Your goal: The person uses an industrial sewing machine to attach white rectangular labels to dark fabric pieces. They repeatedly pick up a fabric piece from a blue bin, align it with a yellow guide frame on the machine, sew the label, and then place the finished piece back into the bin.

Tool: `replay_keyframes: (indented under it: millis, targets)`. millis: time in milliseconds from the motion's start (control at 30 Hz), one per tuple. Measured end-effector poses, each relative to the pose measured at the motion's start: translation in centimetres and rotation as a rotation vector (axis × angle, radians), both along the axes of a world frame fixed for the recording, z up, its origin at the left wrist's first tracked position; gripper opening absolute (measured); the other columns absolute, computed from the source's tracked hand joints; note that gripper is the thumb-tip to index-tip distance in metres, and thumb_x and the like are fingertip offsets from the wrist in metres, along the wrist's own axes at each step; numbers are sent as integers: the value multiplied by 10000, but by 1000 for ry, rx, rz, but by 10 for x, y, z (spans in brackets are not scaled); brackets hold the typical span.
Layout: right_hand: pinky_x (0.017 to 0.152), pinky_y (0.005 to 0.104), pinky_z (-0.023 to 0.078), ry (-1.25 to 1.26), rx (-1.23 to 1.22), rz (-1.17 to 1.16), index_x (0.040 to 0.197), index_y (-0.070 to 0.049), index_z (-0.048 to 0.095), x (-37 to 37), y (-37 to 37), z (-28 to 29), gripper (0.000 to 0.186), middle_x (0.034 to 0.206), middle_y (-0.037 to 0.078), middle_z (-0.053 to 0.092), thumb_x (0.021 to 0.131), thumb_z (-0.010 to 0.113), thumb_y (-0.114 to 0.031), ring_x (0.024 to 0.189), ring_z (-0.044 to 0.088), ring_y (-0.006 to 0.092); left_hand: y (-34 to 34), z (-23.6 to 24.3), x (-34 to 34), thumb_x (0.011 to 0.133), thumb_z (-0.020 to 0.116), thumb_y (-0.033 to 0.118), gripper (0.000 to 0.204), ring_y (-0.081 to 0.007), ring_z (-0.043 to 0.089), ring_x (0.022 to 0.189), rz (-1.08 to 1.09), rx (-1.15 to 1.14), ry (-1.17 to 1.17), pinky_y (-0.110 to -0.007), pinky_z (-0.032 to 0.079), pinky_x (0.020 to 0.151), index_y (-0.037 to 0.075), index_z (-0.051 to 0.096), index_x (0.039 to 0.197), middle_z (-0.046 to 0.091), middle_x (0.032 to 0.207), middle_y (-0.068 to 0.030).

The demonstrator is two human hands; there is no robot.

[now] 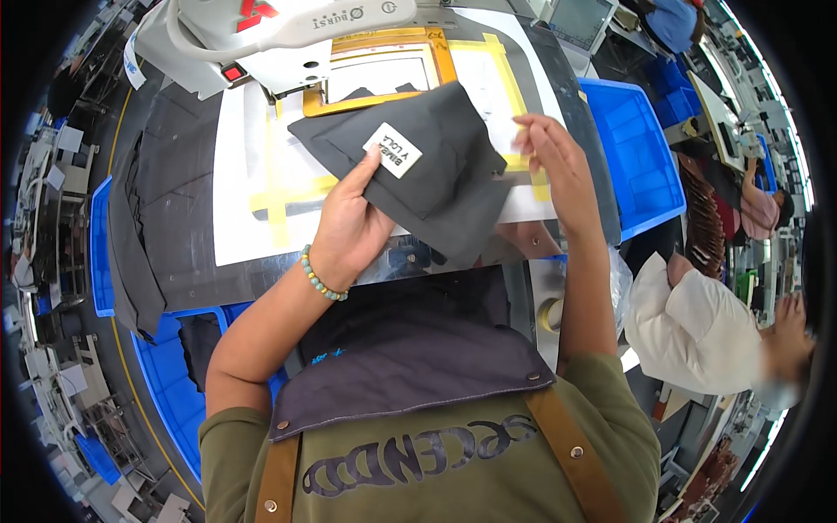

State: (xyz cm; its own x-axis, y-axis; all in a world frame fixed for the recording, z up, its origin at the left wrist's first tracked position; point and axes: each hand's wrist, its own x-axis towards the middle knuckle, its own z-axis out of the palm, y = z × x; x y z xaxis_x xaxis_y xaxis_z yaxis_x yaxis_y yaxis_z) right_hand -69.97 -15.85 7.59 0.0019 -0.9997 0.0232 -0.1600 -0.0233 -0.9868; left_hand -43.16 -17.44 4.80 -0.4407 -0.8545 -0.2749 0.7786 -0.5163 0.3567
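Observation:
A dark grey fabric piece (453,166) with a white rectangular label (393,150) is held up over the table, tilted. My left hand (350,218) grips its lower left part, the thumb lying on top beside the label and the fingers hidden beneath the cloth. To the right of the fabric, my right hand (561,170) is raised with its fingers loosely extended and slightly bent; no object shows in it. Just beyond the fabric sits a yellow-orange frame (441,54) with a rectangular opening, where small dark pieces are visible.
A white machine (288,44) with a red switch overhangs the table's far left. White sheeting (231,192) with yellow tape covers the tabletop. Dark cloth (131,227) drapes over the left edge. Blue bins (641,166) flank the table. A person in white sleeves (697,327) is close at right.

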Motion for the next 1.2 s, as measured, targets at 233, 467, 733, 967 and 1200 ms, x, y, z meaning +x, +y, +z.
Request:
replay_keyframes:
  millis: [233,467,733,967,1200]
  targets:
    - [902,295,501,-171,180,20,1287,4,631,46,-3,14,482,1115,84,709,940,683,-326,1004,654,140,2,-14,12,1098,441,222,386,-273,591,1270,-33,-73,175,-415,509,1085,-42,473,1378,590,1368,-176]
    - [756,278,550,-203,141,-63,1192,42,679,44,-9,6,436,961,101,745,844,785,-200,811,702,141,0,-17,13,1099,433,209,391,-263,589,1269,-19,-111,117,-407,497,1094,-42,456,1399,580,1380,-174]
    - [784,255,550,-209,149,-63,1215,58,665,41,-9,3,455,996,106,740,846,787,-178,845,705,137,3,-4,5,1090,460,228,408,-264,566,1292,73,-74,-74,-427,467,1108,-36,469,1401,582,1387,-166]
    - [809,247,529,-123,183,141,1149,25,712,9,9,10,391,956,70,746,860,782,-230,828,683,109,13,-1,46,1062,518,251,426,-272,560,1298,91,-156,21,-434,414,1126,-15,517,1395,596,1401,-139]
    - [811,241,512,596,-108,-132,1164,-28,719,-17,-1,-10,313,993,30,737,899,723,-195,861,657,94,43,-10,70,1043,509,83,360,-205,625,1196,86,-262,-420,-375,476,1057,2,531,1393,647,1313,-112]
